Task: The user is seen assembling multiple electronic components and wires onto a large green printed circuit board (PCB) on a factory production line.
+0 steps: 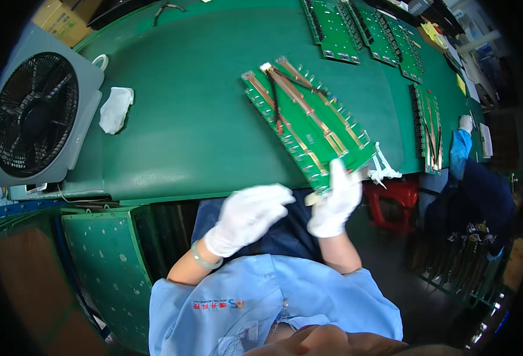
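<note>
Circuit board (310, 126): over the counter (178, 142), near end at its edge; probably light, stiff and fragile, so we favour its rims.
Right hand (338, 202): fingers closed on that near end.
Left hand (252, 213): fingers loosely parted, apparently empty.
Counter: smooth, green.
Room: fan (36, 115) leftward, co-worker (475, 199) to our right.

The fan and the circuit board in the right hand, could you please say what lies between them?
In the head view, a white cloth-like item lies on the green tabletop, nearer the fan.
</note>
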{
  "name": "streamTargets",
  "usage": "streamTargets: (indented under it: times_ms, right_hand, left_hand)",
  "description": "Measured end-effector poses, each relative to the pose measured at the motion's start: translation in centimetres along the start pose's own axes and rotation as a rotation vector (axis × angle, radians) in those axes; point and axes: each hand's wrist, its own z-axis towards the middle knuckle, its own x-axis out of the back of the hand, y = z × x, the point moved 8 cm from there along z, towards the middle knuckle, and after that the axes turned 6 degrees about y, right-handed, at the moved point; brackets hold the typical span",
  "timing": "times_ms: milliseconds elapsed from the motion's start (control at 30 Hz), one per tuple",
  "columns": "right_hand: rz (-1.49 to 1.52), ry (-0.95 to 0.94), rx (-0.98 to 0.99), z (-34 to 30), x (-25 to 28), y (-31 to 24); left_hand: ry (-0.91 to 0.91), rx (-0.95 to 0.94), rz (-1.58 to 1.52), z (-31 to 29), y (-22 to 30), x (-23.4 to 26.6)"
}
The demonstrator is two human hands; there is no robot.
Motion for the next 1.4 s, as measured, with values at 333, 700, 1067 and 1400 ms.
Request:
streamTargets:
  times_ms: [333,700,1067,1400]
  right_hand:
    - [0.356,-1.062,0.452,-11.1,-2.8,-3.0]
    - [0.215,-0.568,-0.059,-0.5,-3.0,1.4]
    - [0.129,-0.657,0.608,0.5,-8.7,-4.4]
    - [0.213,-0.734,0.518,0.3,-9.3,-4.7]
  left_hand:
    - [-0.335,0.088,0.611,1.2,0.1,2.0]
    - [-0.438,-0.017,0.843,-0.5,-1.8,4.1]
    - [-0.046,0.117,1.000,-3.7,-4.8,9.8]
    - [0.020,0.237,0.933,-4.2,-5.4,10.2]
